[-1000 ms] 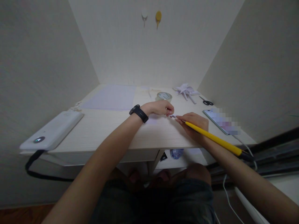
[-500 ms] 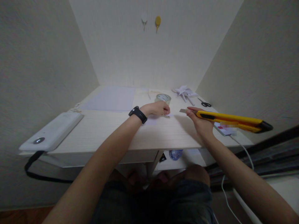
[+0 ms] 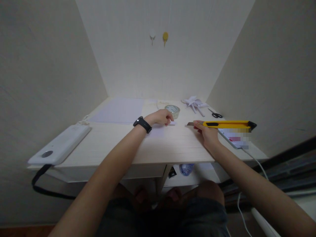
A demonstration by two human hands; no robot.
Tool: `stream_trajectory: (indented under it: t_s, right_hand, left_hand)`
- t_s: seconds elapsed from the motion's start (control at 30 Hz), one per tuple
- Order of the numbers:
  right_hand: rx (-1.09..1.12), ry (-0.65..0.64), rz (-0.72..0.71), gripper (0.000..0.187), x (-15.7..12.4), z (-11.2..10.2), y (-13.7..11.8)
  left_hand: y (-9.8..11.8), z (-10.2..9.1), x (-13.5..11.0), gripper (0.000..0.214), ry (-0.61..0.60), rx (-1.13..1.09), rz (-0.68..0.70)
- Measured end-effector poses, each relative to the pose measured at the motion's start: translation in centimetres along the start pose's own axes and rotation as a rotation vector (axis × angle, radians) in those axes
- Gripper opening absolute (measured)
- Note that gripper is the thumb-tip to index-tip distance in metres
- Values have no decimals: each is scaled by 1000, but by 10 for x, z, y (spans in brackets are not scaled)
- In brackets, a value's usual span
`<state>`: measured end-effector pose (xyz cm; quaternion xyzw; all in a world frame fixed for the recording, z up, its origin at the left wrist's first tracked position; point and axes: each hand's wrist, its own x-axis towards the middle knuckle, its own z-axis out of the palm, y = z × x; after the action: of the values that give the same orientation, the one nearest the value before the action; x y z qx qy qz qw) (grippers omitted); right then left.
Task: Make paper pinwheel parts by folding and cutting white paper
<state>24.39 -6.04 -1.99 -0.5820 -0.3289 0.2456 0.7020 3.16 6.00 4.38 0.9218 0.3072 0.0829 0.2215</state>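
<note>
My right hand point(image 3: 207, 133) grips a yellow utility knife point(image 3: 227, 124) near its front end. The blade is out and points left toward my other hand, and the handle extends to the right. My left hand point(image 3: 161, 117), with a black watch on the wrist, has its fingers curled down on a small strip of white paper point(image 3: 172, 123). Its fingertips are partly hidden. Beneath that hand lies a pale sheet of paper point(image 3: 156, 132) on the white desk point(image 3: 118, 141). A roll of clear tape point(image 3: 174, 112) stands just behind my left hand.
Folded white paper pinwheels point(image 3: 194, 102) lie at the back right, beside black scissors point(image 3: 216, 115). A phone point(image 3: 232, 138) with a cable is at the right edge. On the left are a large pale sheet point(image 3: 117, 110) and a white strapped device point(image 3: 60, 144).
The knife has swung to nearly level, its handle end moving left, and the blade has shifted slightly left and down. My left hand has moved a little left. The view has tilted up slightly.
</note>
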Motion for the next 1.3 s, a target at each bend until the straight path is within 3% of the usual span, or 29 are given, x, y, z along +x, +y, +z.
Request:
stream_trajectory:
  t_s: [0.13,0.43,0.73,0.97,1.13,1.23,1.3]
  right_hand:
    - [30,-20,-23,33,0,0,4]
    - [99,16,41,33,-3,2,1]
    - [108,9,75,32,-4,2,-3]
    - [85,0,39,33,-1,0,3]
    - [-6,-4,-22,32,-9,1,-2]
    - [-109,-55,-123,32,-18,2,-7]
    - [-139,-76,-150,31,-19,2,-7]
  left_hand:
    - [-15,-8,4,38,90,86,-10]
    - [-49,-22,11,37,-45,98,-100]
    - [-58,-19,2,37,49,117,-60]
    - [-53,-18,-10,35,171,180,-95]
    - [-27,-8,-39,27,343,248,-131]
    - [-6,8,-70,37,272,418,-191]
    - [6,21,-91,42,202,486,-148]
